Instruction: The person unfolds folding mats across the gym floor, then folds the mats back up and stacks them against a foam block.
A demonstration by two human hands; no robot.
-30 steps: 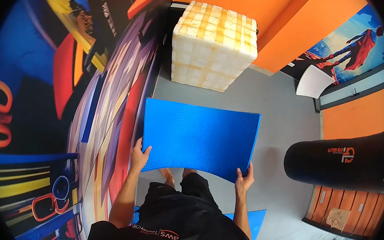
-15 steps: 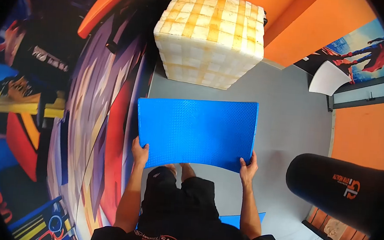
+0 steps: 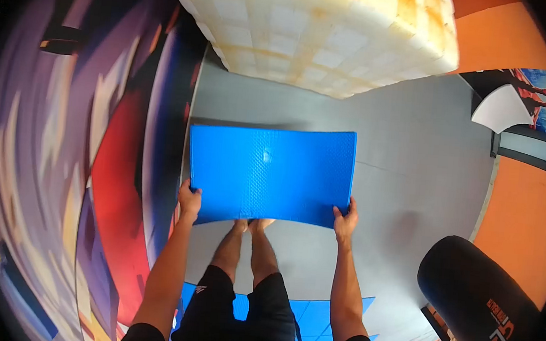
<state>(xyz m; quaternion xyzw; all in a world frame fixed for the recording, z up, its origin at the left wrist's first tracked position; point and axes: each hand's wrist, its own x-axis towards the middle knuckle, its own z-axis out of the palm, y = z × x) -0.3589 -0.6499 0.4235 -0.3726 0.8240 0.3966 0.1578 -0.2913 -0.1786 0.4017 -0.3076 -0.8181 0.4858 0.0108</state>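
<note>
A blue textured mat panel (image 3: 273, 174) is held out in front of my legs, its near edge bowed. My left hand (image 3: 189, 200) grips its left edge near the lower corner, thumb on the upper face. At the lower right corner my right hand (image 3: 346, 220) is closed the same way, its thumb lying on top. The fingers beneath the panel are hidden. Below the panel my bare feet show in part. Whether the panel touches the floor at its far edge I cannot tell.
A large white block wrapped in yellowish tape (image 3: 322, 40) stands ahead. Painted wall (image 3: 118, 177) runs close along the left. A black punching bag (image 3: 474, 302) is at the right. Blue mats (image 3: 319, 321) lie on the grey floor (image 3: 408, 162) behind my legs.
My view has shifted forward, so the taped block looks nearer and larger. Both hands keep hold of the blue panel, and more of my legs and the mats behind shows.
</note>
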